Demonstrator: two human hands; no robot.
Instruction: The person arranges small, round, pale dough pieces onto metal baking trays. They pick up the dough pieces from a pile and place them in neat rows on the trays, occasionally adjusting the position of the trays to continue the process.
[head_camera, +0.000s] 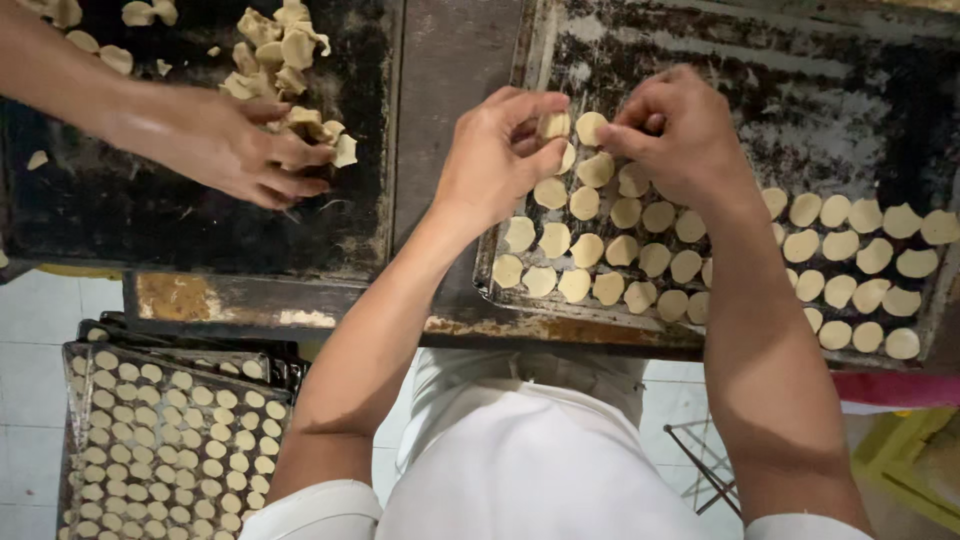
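Left hand (497, 160): fingers curled, thumb and forefinger pinching a pale dough disc (553, 125) at the upper left corner of the disc rows.
Right hand (678, 135): fingers bunched, tips pinching a second dough disc (591, 127), just beside the first, at its 3 o'clock.
Dark baking tray (800, 90): beneath both hands, scorched and flaky; bare at 12 o'clock, rows of round dough discs (840, 250) from centre to 6 o'clock.
Second dark tray (150, 210): at 9 o'clock from the hands, bearing a loose heap of dough pieces (285, 55).
Another person's hand (235, 145): fingers spread, resting against the heap.
Filled tray stack (170, 450): at 7 o'clock, low on the floor, covered in small discs.
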